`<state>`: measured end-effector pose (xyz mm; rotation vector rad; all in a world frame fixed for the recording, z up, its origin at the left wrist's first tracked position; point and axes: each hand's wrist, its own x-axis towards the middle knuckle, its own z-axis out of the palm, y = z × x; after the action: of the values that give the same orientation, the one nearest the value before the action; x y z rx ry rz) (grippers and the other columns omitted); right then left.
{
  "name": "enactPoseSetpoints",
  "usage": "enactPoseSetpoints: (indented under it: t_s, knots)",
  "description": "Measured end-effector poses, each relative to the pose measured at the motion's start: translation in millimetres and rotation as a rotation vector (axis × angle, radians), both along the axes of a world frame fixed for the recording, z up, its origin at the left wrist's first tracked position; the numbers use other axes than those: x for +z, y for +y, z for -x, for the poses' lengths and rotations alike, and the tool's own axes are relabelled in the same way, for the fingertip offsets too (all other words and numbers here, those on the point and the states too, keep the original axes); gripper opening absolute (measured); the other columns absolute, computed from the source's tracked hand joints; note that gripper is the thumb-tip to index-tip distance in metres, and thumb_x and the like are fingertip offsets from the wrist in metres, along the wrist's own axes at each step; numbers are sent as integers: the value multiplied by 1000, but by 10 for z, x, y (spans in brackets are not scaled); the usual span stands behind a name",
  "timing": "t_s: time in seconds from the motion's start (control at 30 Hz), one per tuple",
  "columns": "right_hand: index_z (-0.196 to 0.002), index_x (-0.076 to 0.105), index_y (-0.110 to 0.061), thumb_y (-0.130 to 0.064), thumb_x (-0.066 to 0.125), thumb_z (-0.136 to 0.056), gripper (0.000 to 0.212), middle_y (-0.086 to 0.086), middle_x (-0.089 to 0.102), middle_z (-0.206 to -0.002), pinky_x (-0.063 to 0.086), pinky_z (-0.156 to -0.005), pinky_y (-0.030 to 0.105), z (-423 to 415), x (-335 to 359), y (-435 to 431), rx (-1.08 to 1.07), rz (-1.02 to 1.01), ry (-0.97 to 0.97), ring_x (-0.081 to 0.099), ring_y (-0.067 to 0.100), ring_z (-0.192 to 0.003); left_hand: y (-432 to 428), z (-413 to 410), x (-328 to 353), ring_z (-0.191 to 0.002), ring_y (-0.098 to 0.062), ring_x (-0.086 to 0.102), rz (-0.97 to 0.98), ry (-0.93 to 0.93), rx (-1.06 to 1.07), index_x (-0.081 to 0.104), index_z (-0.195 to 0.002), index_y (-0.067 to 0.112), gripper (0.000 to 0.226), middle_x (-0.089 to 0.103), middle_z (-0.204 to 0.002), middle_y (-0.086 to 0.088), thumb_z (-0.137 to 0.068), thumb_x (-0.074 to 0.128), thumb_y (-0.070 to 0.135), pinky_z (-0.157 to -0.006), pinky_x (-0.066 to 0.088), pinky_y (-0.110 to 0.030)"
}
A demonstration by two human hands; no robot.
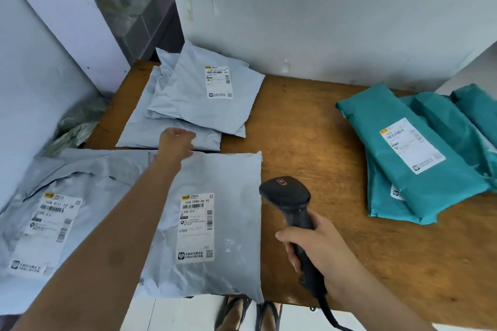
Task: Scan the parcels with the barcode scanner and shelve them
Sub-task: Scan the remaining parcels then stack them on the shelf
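A grey parcel with a white label lies at the near edge of the wooden table. My left hand reaches over its far edge with fingers curled, touching the lowest bag of a grey parcel stack behind it; whether it grips anything I cannot tell. My right hand holds a black barcode scanner by its handle, its head just right of the near grey parcel. Another grey parcel with a label lies at the left. Teal parcels are piled on the right.
A white wall backs the table. White panels stand at the left, with crumpled plastic at their base. Shelving with bagged goods shows behind. Feet in sandals are below the table edge.
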<state>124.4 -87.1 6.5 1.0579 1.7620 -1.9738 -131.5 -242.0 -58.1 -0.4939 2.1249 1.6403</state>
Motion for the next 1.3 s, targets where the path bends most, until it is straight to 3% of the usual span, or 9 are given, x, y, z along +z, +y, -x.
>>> enactPoseSetpoints:
  t_s: [0.13, 0.2, 0.47, 0.57, 0.7, 0.87, 1.07, 1.2, 1.3]
  knots:
    - [-91, 56, -11, -4, 66, -81, 16, 4, 53, -47, 40, -43, 25, 97, 58, 110, -83, -45, 41, 43, 16, -36, 171, 538, -179, -90, -24, 54, -310, -235, 88, 49, -114, 14, 25, 46, -114, -15, -91, 56, 23, -87, 47, -35]
    - [-90, 56, -13, -5, 66, -81, 15, 3, 53, -46, 41, -44, 25, 138, 106, 178, -114, -58, 62, 43, 15, -35, 288, 704, -243, -86, -18, 55, -393, -277, 113, 52, -112, 14, 26, 49, -123, -9, -90, 57, 27, -78, 49, -27]
    - [-79, 54, -10, -3, 67, -80, 15, 6, 53, -48, 40, -42, 24, 66, 134, 417, -236, -105, 36, 42, 18, -36, 640, 924, -408, -101, -14, 63, -467, -349, 264, 54, -82, 19, 15, 64, -93, 5, -86, 67, 26, -90, 51, -32]
    - [-78, 53, -9, -2, 67, -81, 16, 6, 52, -47, 39, -40, 24, 35, 91, 448, -275, -96, 9, 41, 18, -36, 748, 882, -333, -99, -18, 65, -492, -235, 266, 58, -102, 16, 16, 64, -120, -4, -87, 63, 17, -65, 56, -33]
    - [-84, 54, -9, -3, 67, -81, 14, 6, 53, -50, 39, -41, 24, 51, 45, 416, -279, -64, -1, 43, 18, -38, 870, 384, -179, -92, -19, 66, -653, -156, 212, 54, -129, 10, 47, 63, -126, -10, -83, 61, 3, -57, 59, -32]
    - [-86, 54, -7, -2, 66, -81, 14, 7, 52, -49, 39, -40, 23, 6, 52, 371, -281, -12, 57, 42, 19, -38, 953, -1114, -159, -99, -23, 65, -793, -391, 184, 56, -124, 13, 38, 65, -121, -8, -89, 56, 0, -73, 59, -38]
    - [-87, 53, -3, 4, 63, -81, 14, 9, 48, -50, 36, -39, 22, -307, 0, 425, -363, 13, 59, 39, 20, -38, 744, -2251, -138, -81, -31, 69, -289, -1066, -833, 55, -117, -5, 49, 63, -106, -23, -86, 62, 34, -65, 58, -37]
    - [-83, 53, -5, 2, 63, -81, 12, 9, 50, -50, 35, -42, 25, -582, -100, 462, -415, 15, -15, 41, 20, -37, 761, -2038, -140, -66, -25, 67, 38, -471, -664, 65, -78, 2, 22, 72, -80, -14, -91, 55, 17, -60, 57, -30]
    - [-84, 53, -4, 1, 63, -80, 12, 10, 49, -49, 35, -44, 26, -739, -130, 461, -399, -2, -20, 39, 21, -38, 844, -1777, -324, -89, -28, 64, 299, -37, -546, 61, -98, 2, 19, 63, -92, -10, -90, 53, 18, -83, 54, -38]
